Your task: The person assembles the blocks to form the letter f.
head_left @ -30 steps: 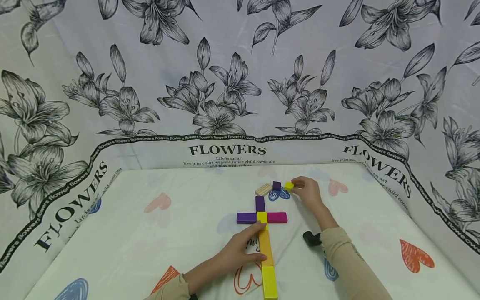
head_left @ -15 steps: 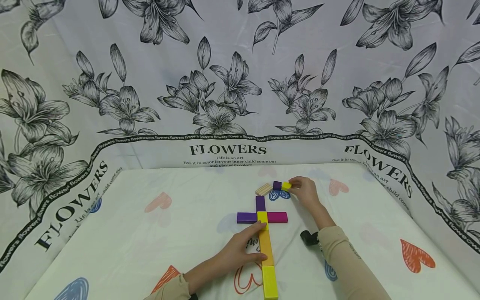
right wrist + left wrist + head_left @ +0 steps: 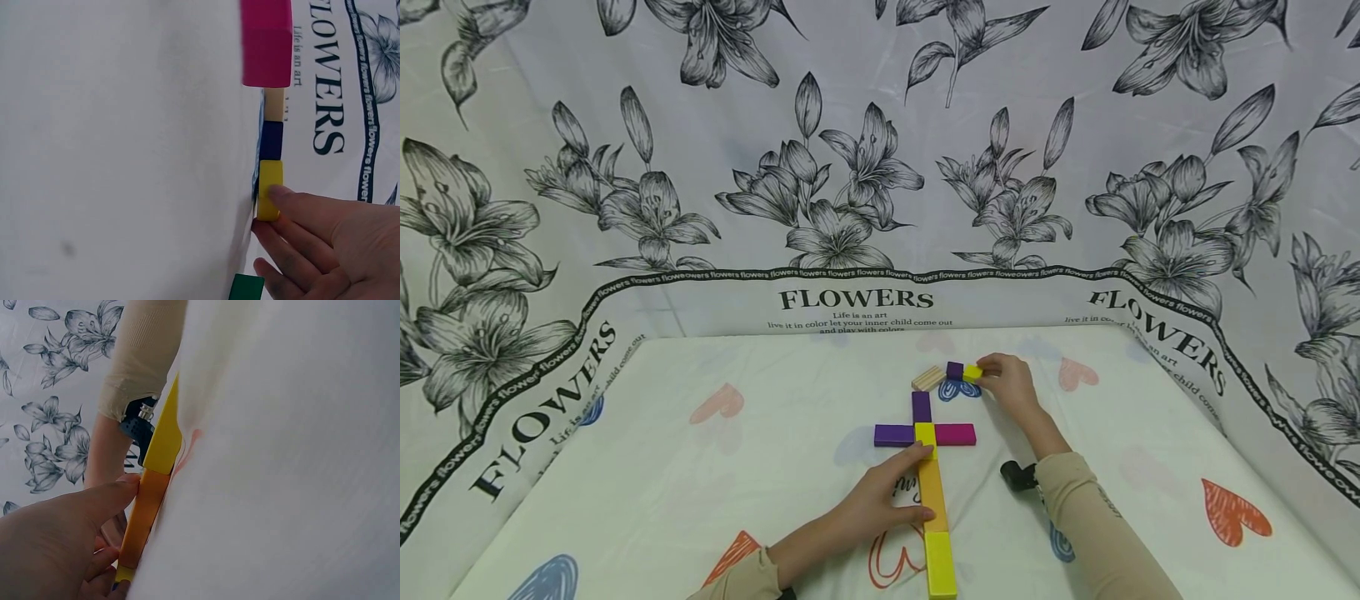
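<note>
In the head view my left hand (image 3: 868,500) lies beside a straight row of blocks, its fingertips against the orange block (image 3: 932,496) and the yellow block (image 3: 926,432) beyond it. The left wrist view shows the thumb (image 3: 115,497) on the orange block's edge. My right hand (image 3: 1013,387) pinches a small yellow block (image 3: 270,181) between thumb and finger. That block stands against a dark purple block (image 3: 954,370), with a pale wooden block (image 3: 928,379) just to the left.
A purple block (image 3: 893,435) and a magenta block (image 3: 956,434) form arms off the row, another purple block (image 3: 921,407) its far end. A larger yellow block (image 3: 940,567) sits at the near end. A green block (image 3: 247,287) shows below the right hand.
My right hand has slid the small yellow block left, from a gap apart to right beside the dark purple block. The left hand has stayed in place.
</note>
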`<state>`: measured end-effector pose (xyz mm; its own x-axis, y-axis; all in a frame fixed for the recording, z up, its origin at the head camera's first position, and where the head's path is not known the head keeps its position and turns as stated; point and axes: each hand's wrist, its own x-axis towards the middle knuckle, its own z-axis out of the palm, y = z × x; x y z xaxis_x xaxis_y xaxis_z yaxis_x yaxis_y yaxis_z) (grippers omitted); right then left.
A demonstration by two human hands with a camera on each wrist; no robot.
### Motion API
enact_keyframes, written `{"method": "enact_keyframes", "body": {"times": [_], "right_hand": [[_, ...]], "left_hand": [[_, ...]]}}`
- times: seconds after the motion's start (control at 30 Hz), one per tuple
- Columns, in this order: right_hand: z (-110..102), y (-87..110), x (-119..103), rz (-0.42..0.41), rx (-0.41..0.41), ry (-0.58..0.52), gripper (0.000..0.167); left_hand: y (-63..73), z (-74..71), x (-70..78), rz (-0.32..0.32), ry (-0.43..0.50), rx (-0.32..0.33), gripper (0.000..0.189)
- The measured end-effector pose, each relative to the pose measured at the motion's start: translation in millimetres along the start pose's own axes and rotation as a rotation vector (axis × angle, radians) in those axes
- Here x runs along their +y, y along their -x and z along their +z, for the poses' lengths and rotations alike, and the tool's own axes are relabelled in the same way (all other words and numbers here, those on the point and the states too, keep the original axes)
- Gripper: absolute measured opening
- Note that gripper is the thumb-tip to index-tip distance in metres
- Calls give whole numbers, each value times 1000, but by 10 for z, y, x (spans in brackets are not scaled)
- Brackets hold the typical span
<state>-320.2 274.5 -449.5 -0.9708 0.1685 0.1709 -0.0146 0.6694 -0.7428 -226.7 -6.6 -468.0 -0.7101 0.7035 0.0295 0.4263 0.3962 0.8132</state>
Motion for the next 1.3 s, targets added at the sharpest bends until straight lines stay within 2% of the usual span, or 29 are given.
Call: {"method": "enact_keyframes", "body": {"times": [0.27,1.3], "right_hand": [[13,-3,44,12,2,34,28],[-10,46,2,5,7,34,30]], "left_hand": [[0,2,-7,-10,3,-3,77],[-7,-1,1,-26,8,-4,77]]}}
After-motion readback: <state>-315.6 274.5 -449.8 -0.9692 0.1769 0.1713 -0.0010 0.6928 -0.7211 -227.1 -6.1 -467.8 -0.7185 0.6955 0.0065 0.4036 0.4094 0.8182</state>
